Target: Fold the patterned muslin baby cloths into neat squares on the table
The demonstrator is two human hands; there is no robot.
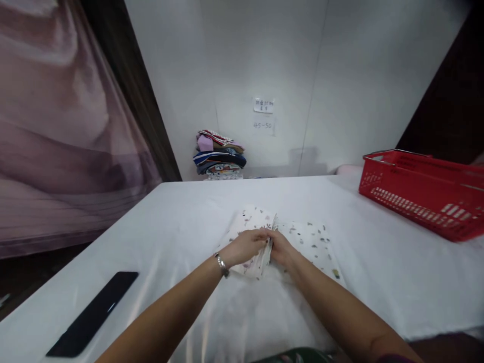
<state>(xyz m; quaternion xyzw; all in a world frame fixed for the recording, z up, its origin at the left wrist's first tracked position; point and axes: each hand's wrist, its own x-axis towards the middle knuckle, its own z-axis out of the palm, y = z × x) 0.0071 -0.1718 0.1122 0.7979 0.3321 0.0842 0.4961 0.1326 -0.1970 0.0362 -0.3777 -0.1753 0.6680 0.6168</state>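
A white cloth with small printed figures [313, 242] lies on the white-covered table in front of me, its left part folded up toward the middle. My left hand [249, 245], with a metal watch or bracelet at the wrist, has its fingers closed on the folded edge. Right beside it, my right hand [280, 247] pinches the same raised edge from the other side. The two hands meet over the middle of the cloth, and their fingertips partly hide each other. Whether the cloth is a garment, I cannot tell.
A red plastic basket [416, 194] stands at the table's right side. Several folded clothes [220, 156] are stacked by the back wall. A flat black object [94, 312] lies at the front left. Pink fabric [64, 126] hangs on the left, and paper notes [263, 106] are on the wall.
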